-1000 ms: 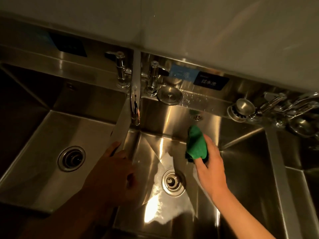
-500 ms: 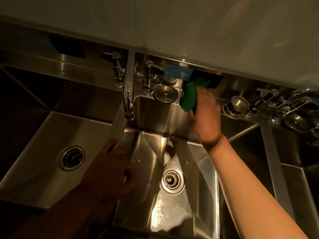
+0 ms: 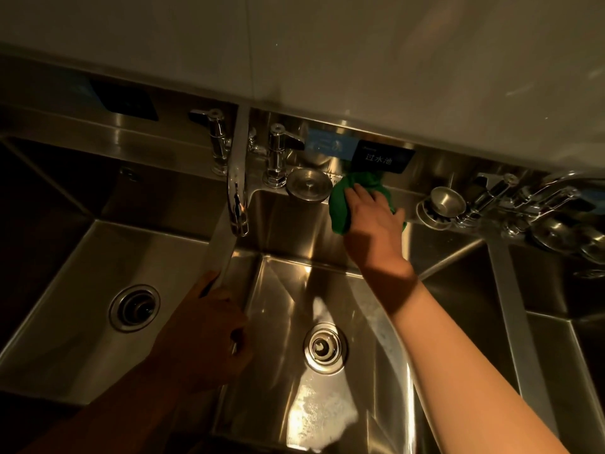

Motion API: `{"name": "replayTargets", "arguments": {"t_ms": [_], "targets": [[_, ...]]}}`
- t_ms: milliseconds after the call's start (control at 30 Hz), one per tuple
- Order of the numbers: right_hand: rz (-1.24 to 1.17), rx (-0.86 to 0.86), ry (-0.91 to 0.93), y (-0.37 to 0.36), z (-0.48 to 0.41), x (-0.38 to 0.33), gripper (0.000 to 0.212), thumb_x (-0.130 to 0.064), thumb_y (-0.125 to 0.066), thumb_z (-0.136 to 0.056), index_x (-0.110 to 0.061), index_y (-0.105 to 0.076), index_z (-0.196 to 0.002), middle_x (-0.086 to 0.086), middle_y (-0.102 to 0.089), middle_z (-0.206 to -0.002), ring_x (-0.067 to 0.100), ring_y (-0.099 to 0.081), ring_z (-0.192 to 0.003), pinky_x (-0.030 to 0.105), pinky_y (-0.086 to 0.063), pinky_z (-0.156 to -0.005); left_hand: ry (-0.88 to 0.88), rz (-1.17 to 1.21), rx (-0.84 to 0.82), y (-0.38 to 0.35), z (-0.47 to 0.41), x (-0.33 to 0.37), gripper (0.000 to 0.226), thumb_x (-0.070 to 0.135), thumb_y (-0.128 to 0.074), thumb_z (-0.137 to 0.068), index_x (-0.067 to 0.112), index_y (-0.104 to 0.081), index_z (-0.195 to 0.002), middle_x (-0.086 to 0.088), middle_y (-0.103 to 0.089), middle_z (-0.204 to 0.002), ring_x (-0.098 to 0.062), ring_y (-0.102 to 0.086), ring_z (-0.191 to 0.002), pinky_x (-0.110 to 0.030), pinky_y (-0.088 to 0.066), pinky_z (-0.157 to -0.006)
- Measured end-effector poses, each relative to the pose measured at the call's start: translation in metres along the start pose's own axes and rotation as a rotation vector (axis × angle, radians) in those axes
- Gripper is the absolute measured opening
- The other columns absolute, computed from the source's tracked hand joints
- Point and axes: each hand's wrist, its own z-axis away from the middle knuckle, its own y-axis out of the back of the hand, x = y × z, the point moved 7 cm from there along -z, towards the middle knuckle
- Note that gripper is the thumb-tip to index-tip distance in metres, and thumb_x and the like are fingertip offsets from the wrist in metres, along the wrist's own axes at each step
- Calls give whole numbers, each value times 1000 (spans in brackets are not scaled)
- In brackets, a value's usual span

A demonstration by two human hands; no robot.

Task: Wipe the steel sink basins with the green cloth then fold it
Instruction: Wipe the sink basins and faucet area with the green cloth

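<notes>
Right hand presses bunched green cloth on polished steel sink rim

My right hand covers the middle of the green cloth, so I see only its edges. My left hand sits in deep shadow; I cannot tell how its fingers lie. The blue label on the sink's back wall is too blurred to read. The right basin is cut off at the picture's edge.
</notes>
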Motion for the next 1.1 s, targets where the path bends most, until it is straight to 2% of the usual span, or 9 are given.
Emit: {"name": "replayTargets", "arguments": {"t_ms": [200,333,533,667,767,833,933,1033,1100], "targets": [[-44,41,8,1,36,-1,66,-21,-64,-91,-28,-38,-152,-3,-35,-161,27,-33,-146,59,-29,-110,2,45,52,4,-1,1,24,37,-64,-72,33,-47,-55,19,-45,-55,3,-48,-73,-50,-30,-121],[-218,66,-60,8,60,8,65,-11,-59,-89,-28,-45,-149,-5,-38,-160,25,-32,-147,57,-27,-110,-1,34,41,2,1,0,24,37,-64,-73,32,-50,-54,18,-48,-56,1,-52,-76,-50,-30,-120],[-228,-106,-133,-11,101,23,54,-22,-58,-94,-33,-49,-146,-8,-43,-156,18,-38,-143,45,-34,-113,4,-17,41,4,0,2,27,40,-62,-76,32,-50,-52,18,-47,-55,2,-48,-73,-48,-28,-122],[-259,-221,-80,-25,137,17,45,-20,-56,-89,-30,-61,-133,-7,-57,-140,19,-52,-130,36,-47,-101,6,2,73,8,0,4,27,38,-63,-74,34,-45,-53,18,-45,-55,3,-46,-71,-49,-29,-121],[-410,-191,-122,-15,169,10,34,-27,-47,-83,-28,-69,-109,-10,-68,-110,16,-64,-111,34,-52,-89,16,-1,94,9,1,3,28,38,-61,-73,35,-40,-55,17,-46,-57,4,-39,-70,-49,-30,-121],[-548,-150,-165,-11,199,8,39,-27,-52,-86,-30,-69,-121,-11,-69,-117,9,-63,-115,30,-51,-98,24,-37,72,7,2,2,29,43,-58,-76,36,-38,-55,18,-48,-60,5,-39,-71,-47,-26,-123],[-714,-159,-296,-15,249,9,53,-10,-59,-90,-34,-57,-136,-10,-60,-132,9,-56,-124,28,-47,-105,-7,-36,53,6,2,5,33,48,-53,-78,38,-36,-52,16,-51,-60,1,-55,-77,-47,-22,-124],[-737,-213,-269,-9,286,2,60,0,-60,-88,-39,-57,-134,-12,-57,-131,8,-56,-120,31,-49,-101,-23,-63,-10,8,3,9,26,43,-54,-77,33,-55,-54,10,-59,-64,-12,-64,-83,-49,-26,-122],[-753,-229,-252,3,304,-1,60,0,-60,-88,-41,-59,-131,-10,-59,-129,9,-58,-117,32,-51,-99,6,-133,-75,10,5,9,27,42,-52,-77,26,-69,-63,3,-64,-71,-19,-65,-90,-48,-20,-124]]}}
